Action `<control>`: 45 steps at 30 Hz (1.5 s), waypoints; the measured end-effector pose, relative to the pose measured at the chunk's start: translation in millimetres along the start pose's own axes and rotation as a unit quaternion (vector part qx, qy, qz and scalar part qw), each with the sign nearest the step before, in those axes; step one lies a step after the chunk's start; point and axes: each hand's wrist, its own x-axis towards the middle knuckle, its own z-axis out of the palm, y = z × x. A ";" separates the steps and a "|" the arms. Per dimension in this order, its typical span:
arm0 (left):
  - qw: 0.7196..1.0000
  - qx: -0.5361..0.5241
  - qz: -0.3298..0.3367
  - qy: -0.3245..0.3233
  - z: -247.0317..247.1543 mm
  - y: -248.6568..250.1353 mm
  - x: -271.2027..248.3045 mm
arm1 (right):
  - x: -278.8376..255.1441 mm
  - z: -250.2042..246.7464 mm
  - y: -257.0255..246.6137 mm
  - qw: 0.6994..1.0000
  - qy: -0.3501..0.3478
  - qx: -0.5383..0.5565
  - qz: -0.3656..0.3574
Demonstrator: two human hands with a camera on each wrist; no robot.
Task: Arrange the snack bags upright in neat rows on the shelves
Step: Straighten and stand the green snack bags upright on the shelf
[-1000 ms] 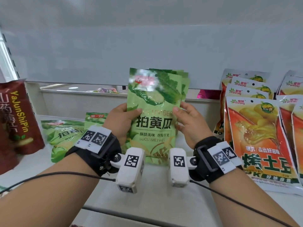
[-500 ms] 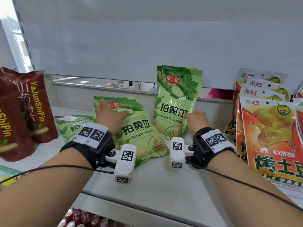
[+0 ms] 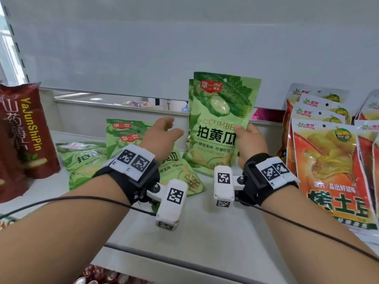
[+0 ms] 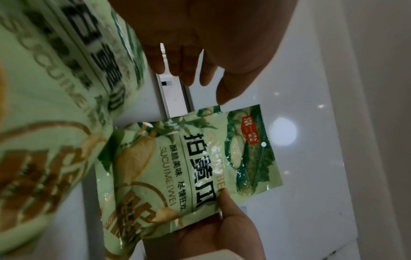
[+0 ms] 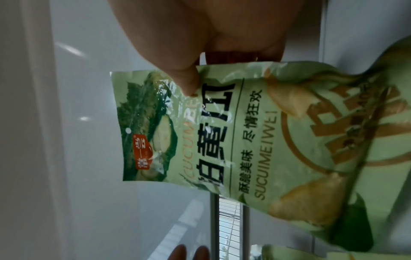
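Note:
A green cucumber snack bag (image 3: 219, 124) stands upright at the back of the white shelf (image 3: 205, 232), with another like it close behind. My right hand (image 3: 246, 134) pinches its right edge, thumb on the front (image 5: 184, 77). My left hand (image 3: 172, 128) hovers open just left of that bag, holding nothing. Its straight fingers (image 4: 189, 70) show in the left wrist view above the bag (image 4: 200, 167). Below the left hand, two more green bags (image 3: 123, 136) lie slumped on the shelf; another (image 3: 84, 158) lies flat further left.
Dark red snack bags (image 3: 22, 132) stand at the left end of the shelf. Rows of orange potato-chip bags (image 3: 328, 171) lean upright at the right. The shelf's back rail (image 3: 123, 105) runs behind the bags.
My left hand has let go of the slumped green bag and swung right toward the upright one. My right hand has risen from the bag's base to pinch its right edge.

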 end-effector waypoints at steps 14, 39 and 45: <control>0.968 -0.245 -0.033 -0.041 54.1 39.3 19.1 | -19.5 -44.2 -9.9 0.992 -0.071 0.089 -0.055; 0.966 -0.228 -0.054 -0.113 86.3 -12.4 17.2 | -8.7 -57.3 27.6 0.988 -0.121 0.077 0.054; 0.960 -0.240 -0.076 -0.123 90.9 -25.0 15.7 | -3.4 -56.3 40.0 0.994 -0.084 0.064 0.036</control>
